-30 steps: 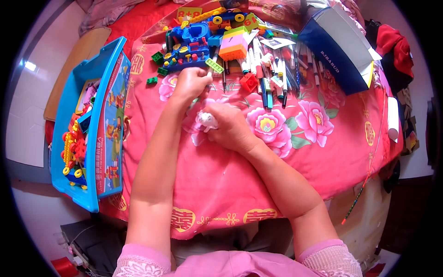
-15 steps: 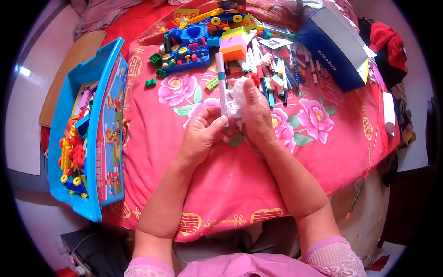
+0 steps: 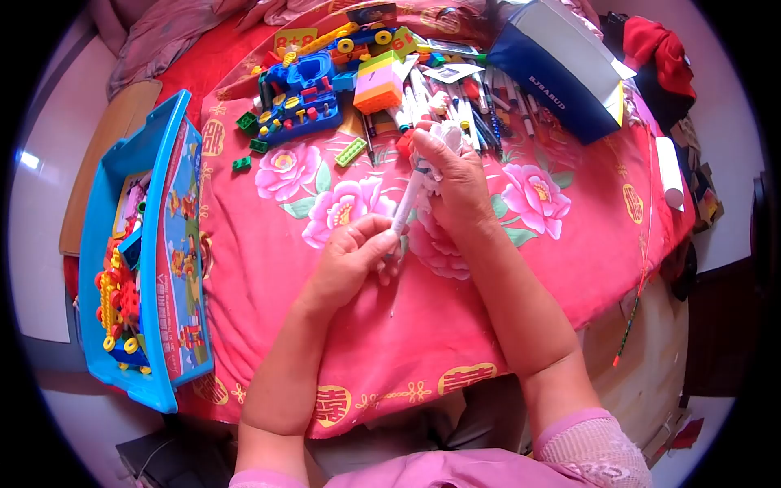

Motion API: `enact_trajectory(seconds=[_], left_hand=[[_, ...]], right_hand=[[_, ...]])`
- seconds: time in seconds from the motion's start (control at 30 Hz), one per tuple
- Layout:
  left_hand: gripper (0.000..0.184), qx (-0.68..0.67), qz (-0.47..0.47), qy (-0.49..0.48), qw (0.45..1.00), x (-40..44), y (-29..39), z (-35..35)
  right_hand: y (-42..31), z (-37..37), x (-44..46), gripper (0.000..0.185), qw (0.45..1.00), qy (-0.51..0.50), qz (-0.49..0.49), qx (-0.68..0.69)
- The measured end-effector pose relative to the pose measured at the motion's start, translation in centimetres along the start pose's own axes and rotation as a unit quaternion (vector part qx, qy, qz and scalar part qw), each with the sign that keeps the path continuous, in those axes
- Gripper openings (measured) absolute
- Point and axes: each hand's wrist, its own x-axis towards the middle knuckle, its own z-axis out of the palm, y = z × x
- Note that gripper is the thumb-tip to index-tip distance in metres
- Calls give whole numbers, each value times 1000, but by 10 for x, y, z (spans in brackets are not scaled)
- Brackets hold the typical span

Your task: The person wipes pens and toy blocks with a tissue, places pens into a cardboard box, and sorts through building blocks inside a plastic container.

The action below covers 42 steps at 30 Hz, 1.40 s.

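A slim whitish marker (image 3: pixel 404 205) slants between my two hands above the flowered red cloth. My left hand (image 3: pixel 358 254) pinches its lower end between thumb and fingers. Around its upper end, my right hand (image 3: pixel 457 175) is closed on a crumpled white tissue (image 3: pixel 444 137), with the thumb on top. Just beyond the hands lie a light green brick (image 3: pixel 351 152) and a pile of markers (image 3: pixel 468 106). The fingers of my right hand partly hide a red brick.
A blue bin (image 3: pixel 175 244) of toys stands at the left. At the back are a blue toy bench (image 3: pixel 297 114), a pink, orange and green block (image 3: pixel 378 83) and an open dark blue box (image 3: pixel 553 73). A white roll (image 3: pixel 669 172) lies at the right edge.
Since a second ago my left hand has left the green brick and come back with a marker. The marker has tilted from upright, and its upper end is now at the tissue in my right hand.
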Motion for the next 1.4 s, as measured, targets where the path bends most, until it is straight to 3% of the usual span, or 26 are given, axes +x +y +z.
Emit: enact_trajectory(seconds=[0.1, 0.2, 0.57, 0.67, 0.77, 0.87, 1.07, 1.27, 1.4], left_hand=[[19, -104, -30, -41, 993, -2, 3, -4], [21, -99, -43, -52, 993, -4, 5, -4], [20, 49, 96, 113, 988, 2, -4, -1], [21, 67, 109, 112, 985, 3, -6, -4], [18, -49, 49, 60, 996, 0, 3, -3], [22, -45, 27, 16, 998, -3, 8, -3], [15, -29, 93, 118, 988, 3, -3, -7], [15, 97, 154, 159, 970, 2, -1, -2], [14, 150, 88, 117, 978, -3, 4, -1]], right_hand=[[-5, -5, 1, 16, 997, -37, 18, 59], [-3, -5, 2, 13, 997, -41, 24, 52], [11, 18, -23, 18, 987, -76, 8, -141], [15, 22, -28, 19, 976, -106, 20, -190], [10, 22, -27, 19, 987, -82, 29, -133], [3, 19, -24, 19, 989, -71, 25, -131], [23, 25, -30, 18, 978, -99, -14, -185], [19, 21, -28, 18, 982, -78, 9, -171], [5, 12, -14, 15, 997, -25, -7, -68]])
